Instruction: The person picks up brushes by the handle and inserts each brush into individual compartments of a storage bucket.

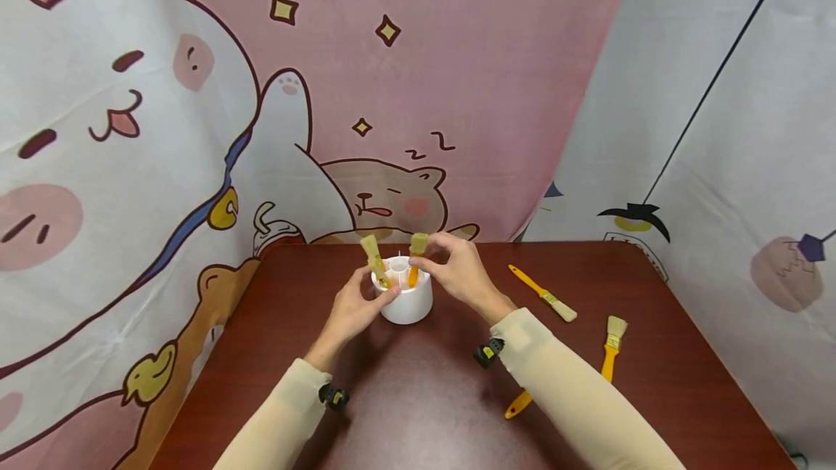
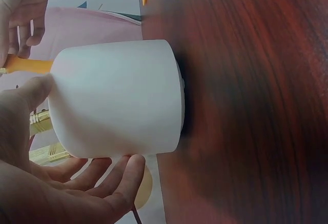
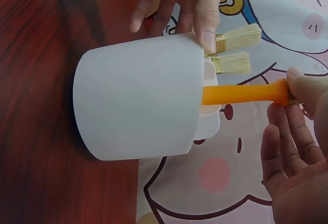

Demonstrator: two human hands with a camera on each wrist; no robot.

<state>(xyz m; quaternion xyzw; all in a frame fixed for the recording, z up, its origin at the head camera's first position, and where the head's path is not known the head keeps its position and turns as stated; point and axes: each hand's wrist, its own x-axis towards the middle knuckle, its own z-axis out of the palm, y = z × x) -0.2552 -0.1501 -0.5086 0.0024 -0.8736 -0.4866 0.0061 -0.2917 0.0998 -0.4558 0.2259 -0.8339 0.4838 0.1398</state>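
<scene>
A white round holder (image 1: 406, 307) with inner compartments stands upright on the table. My left hand (image 1: 353, 310) grips its side, the thumb at the rim and the fingers round the wall. My right hand (image 1: 460, 270) pinches a paintbrush (image 3: 246, 94) near the top of its orange handle. That handle points down inside the holder, bristles upward; its lower end is hidden by the wall. Two more paintbrushes stand bristles-up in the holder on the left hand's side, one brush (image 3: 240, 37) leaning outward and the other brush (image 3: 233, 63) beside it.
On the brown table (image 1: 418, 397), a paintbrush (image 1: 542, 292) lies right of the holder. Another paintbrush (image 1: 612, 347) lies farther right, partly behind the right sleeve. An orange handle (image 1: 519, 406) shows below that sleeve. A printed cloth (image 1: 490, 93) hangs behind the table.
</scene>
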